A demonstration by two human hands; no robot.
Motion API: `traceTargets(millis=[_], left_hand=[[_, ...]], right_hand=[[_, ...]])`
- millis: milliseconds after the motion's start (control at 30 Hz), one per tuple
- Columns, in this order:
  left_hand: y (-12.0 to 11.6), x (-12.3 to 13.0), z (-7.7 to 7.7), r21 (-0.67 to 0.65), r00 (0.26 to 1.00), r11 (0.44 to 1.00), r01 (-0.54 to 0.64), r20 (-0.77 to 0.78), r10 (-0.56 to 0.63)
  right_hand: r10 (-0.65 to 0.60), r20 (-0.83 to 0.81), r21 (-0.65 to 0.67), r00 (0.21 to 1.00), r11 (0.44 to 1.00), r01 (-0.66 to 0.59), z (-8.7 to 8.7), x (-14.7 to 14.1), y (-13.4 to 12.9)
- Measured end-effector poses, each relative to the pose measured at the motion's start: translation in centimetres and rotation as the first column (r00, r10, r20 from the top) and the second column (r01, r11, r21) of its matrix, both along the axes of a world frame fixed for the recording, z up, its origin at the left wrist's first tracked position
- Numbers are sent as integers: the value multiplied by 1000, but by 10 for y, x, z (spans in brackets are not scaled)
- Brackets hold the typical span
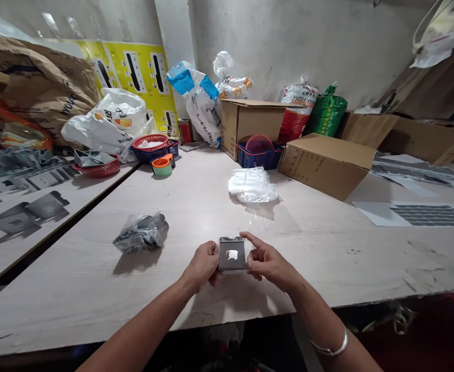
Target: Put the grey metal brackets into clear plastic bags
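Note:
Near the table's front edge, a grey bent-metal bracket (232, 259) with a cut-out in its face stands upright between my hands. My left hand (205, 265) is closed on its left side, the fingertips partly hidden. My right hand (268, 262) is at its right side, the index finger reaching to the top corner and the thumb and curled fingers against the right edge. A clear plastic bag packed with dark grey parts (141, 232) lies to the left. Beyond the bracket is a stack of clear plastic bags (252, 185).
More grey brackets (29, 212) stand on the left table, past a dark gap. Behind are a green-and-orange tape roll (162, 168), red and blue baskets (260, 155) and cardboard boxes (323, 160). Sheets with dark strips (432, 214) lie at the right.

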State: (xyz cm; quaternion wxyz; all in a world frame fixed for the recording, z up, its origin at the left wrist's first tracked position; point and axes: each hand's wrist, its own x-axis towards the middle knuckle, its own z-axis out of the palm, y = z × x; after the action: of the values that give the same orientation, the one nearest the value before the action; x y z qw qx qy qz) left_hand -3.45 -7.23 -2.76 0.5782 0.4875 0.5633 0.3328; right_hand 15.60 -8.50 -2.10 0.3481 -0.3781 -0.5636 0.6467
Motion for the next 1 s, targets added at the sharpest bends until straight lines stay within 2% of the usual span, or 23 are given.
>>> traceTargets(millis=[133, 233, 300, 433, 500, 667, 800, 867, 933, 1000], left_hand=[[3, 5, 0, 21, 996, 997, -76, -38, 76], [4, 10, 1, 53, 991, 992, -117, -62, 121], [5, 11, 2, 17, 995, 996, -88, -38, 89], [10, 4, 5, -113, 989, 993, 26, 150, -8], [13, -2, 5, -112, 980, 991, 76, 191, -53], [14, -15, 5, -10, 972, 972, 234, 8, -234], [14, -19, 8, 51, 955, 956, 290, -74, -286], [14, -19, 11, 121, 955, 950, 288, -113, -275], [14, -18, 14, 265, 956, 928, 261, -200, -212], [12, -17, 17, 439, 946, 859, 262, -293, -139]], right_hand=[[92, -71, -118, 993, 988, -100, -7, 5, 3], [56, -52, -152, 997, 986, -63, -14, 5, 4], [-15, -28, -164, 999, 986, 11, -18, 4, 5], [-143, -34, -173, 989, 976, 135, -23, 3, 6], [-174, -50, -174, 983, 971, 163, -26, 2, 6], [-218, -72, -137, 973, 969, 206, -31, -2, 2], [-216, -35, -49, 976, 975, 215, -29, -6, -3], [-209, -16, -3, 978, 978, 209, -27, -7, -6], [-202, -13, 22, 979, 979, 202, -25, -6, -7], [-208, -28, 31, 978, 977, 209, -25, -6, -8]])
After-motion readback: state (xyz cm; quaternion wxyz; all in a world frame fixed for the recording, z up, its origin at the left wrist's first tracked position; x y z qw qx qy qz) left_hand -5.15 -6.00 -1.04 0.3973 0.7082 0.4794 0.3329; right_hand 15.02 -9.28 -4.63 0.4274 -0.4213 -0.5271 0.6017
